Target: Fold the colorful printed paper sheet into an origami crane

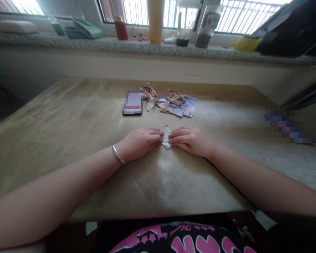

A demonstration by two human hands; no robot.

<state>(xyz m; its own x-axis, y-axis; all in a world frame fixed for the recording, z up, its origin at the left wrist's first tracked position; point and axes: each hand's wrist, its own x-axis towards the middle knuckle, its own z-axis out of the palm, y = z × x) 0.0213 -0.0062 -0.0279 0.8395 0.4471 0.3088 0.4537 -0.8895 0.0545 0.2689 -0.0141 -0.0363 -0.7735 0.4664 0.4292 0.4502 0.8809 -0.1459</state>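
Note:
A small folded paper (167, 137), white and diamond-shaped with a red tip, lies on the table in front of me. My left hand (144, 140) presses on its left edge, fingers held together. From the other side, my right hand (190, 141) grips the right edge with its fingertips. My fingers partly cover both edges of the paper. Beyond my hands are a folded paper figure (150, 93) with red and white print and a pile of colourful printed sheets (179, 103).
A phone (132, 103) lies left of the paper figure. A blurred-out bluish object (289, 127) is at the table's right. Behind the table (76, 116), the stone windowsill (131, 45) carries a red jar (121, 28), a yellow cylinder (155, 23) and clear containers (206, 30).

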